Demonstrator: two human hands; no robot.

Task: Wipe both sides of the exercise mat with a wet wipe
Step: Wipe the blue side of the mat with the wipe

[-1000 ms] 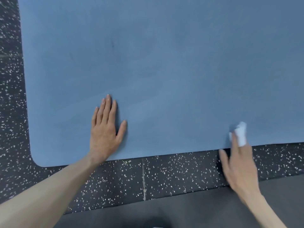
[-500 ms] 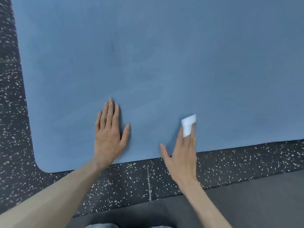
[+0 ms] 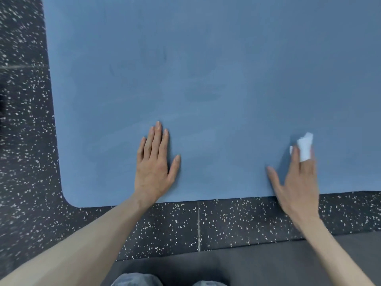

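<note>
Since half a second ago, I see the wet wipe (image 3: 304, 149) has swept back toward the right across the mat, carried by the right hand (image 3: 296, 182), while the left hand (image 3: 155, 168) has stayed planted where it was. That white wipe lies on the blue exercise mat (image 3: 216, 69) close to its near edge, wrapped over the right hand's fingers, which look straight and press it down with the thumb splayed wide; the hand is a little blurred. I see the left hand flat on the mat, palm down, fingers straight and together, holding nothing. Faint darker streaks show on the mat's surface. Around the mat runs black speckled floor (image 3: 24, 162), with a plain grey mat (image 3: 257, 263) nearest me.
</note>
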